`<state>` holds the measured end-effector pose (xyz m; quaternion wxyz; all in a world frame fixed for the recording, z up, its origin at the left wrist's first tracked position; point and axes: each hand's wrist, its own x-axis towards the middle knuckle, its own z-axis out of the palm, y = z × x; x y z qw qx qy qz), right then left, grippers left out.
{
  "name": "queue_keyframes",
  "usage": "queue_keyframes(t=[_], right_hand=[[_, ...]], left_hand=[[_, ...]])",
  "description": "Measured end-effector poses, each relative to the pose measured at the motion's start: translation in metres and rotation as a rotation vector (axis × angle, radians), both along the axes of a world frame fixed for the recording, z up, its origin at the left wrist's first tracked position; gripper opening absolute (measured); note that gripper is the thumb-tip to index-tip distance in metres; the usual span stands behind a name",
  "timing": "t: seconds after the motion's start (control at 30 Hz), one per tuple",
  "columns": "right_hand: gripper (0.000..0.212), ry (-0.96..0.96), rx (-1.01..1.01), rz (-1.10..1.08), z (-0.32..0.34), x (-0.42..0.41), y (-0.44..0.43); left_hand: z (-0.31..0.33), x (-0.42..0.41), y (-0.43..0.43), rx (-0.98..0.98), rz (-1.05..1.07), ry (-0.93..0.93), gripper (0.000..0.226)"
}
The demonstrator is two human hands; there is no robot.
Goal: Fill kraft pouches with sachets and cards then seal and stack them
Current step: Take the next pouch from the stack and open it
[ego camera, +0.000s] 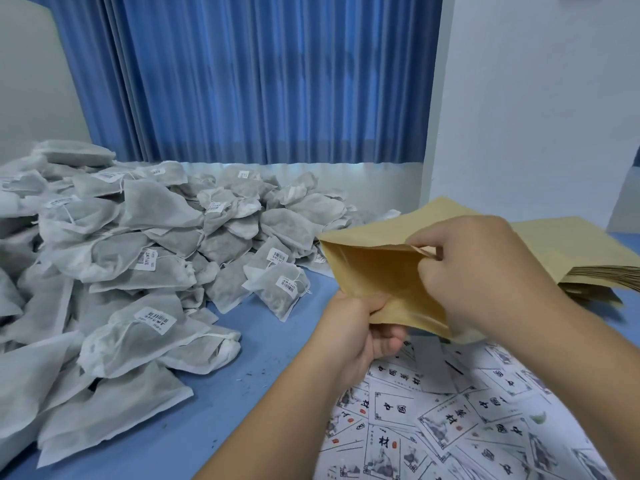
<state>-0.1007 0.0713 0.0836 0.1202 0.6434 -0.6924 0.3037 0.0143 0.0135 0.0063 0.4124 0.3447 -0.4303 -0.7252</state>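
Site: small packing workroom | evidence: blue table (242,375) heaped with bulk sachets (138,258), pouch stack (588,258), loose printed cards (450,410) | surround: blue curtain (259,81), plain white wall (536,98)

tan kraft pouch (377,271), white-grey sachets (138,244), blue curtain (259,81)

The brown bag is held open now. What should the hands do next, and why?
Probably the left hand should let go and pick up the nearest sachet, while the right hand holds the kraft pouch. The pouch's mouth is already spread, nothing shows inside it, and the sachets lie on the left side.
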Motion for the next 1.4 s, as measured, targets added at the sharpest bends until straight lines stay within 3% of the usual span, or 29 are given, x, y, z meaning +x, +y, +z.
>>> queue_keyframes(t=[0.2, 0.33, 0.43, 0.5, 0.57, 0.6, 0.63, 0.7, 0.77, 0.83, 1.07, 1.17, 1.23, 1.33, 1.4], right_hand=[[0.028, -0.155, 0.042, 0.059, 0.002, -0.017, -0.005], [0.031, -0.124, 0.113, 0.094, -0.006, -0.012, -0.008], [0.032, -0.096, 0.14, 0.088, -0.007, -0.012, -0.007], [0.031, -0.094, 0.134, 0.089, -0.008, -0.014, -0.01], [0.032, -0.078, 0.145, 0.089, -0.009, -0.015, -0.013], [0.033, -0.075, 0.15, 0.09, -0.01, -0.015, -0.014], [0.034, -0.078, 0.152, 0.09, -0.011, -0.016, -0.015], [0.035, -0.081, 0.157, 0.081, -0.013, -0.015, -0.016], [0.034, -0.083, 0.159, 0.074, -0.015, -0.013, -0.017], [0.036, -0.097, 0.166, 0.08, -0.016, -0.011, -0.017], [0.036, -0.091, 0.159, 0.091, -0.02, -0.017, -0.023], [0.037, -0.077, 0.15, 0.087, -0.023, -0.02, -0.027], [0.037, -0.082, 0.147, 0.087, -0.024, -0.021, -0.028], [0.041, -0.099, 0.153, 0.089, -0.023, -0.024, -0.028], [0.041, -0.117, 0.156, 0.095, -0.022, -0.024, -0.027]], left_hand=[[0.003, 0.01, 0.001, 0.065, 0.007, 0.069, 0.026], [0.006, 0.018, 0.007, -0.138, 0.063, -0.126, 0.009], [0.01, 0.034, 0.009, -0.34, 0.185, -0.341, 0.015], [0.011, 0.052, 0.01, -0.541, 0.371, -0.672, 0.012], [0.01, 0.076, 0.011, -0.768, 0.455, -1.308, 0.028], [0.011, 0.089, 0.012, -0.788, 0.436, -1.596, 0.037], [0.014, 0.102, 0.013, -0.72, 0.411, -1.812, 0.042], [0.02, 0.123, 0.017, -0.475, 0.35, -2.009, 0.049], [0.02, 0.139, 0.017, -0.326, 0.252, -2.061, 0.068], [0.017, 0.148, 0.016, -0.307, 0.22, -2.055, 0.082], [-0.001, 0.156, 0.002, -0.578, 0.128, -2.15, 0.04], [-0.003, 0.15, -0.003, -0.67, 0.118, -2.189, 0.035], [-0.005, 0.144, -0.005, -0.812, 0.129, -2.125, 0.033], [-0.012, 0.136, -0.002, -1.105, 0.14, -1.873, 0.027], [-0.019, 0.128, 0.004, -1.066, 0.121, -1.754, 0.029]])
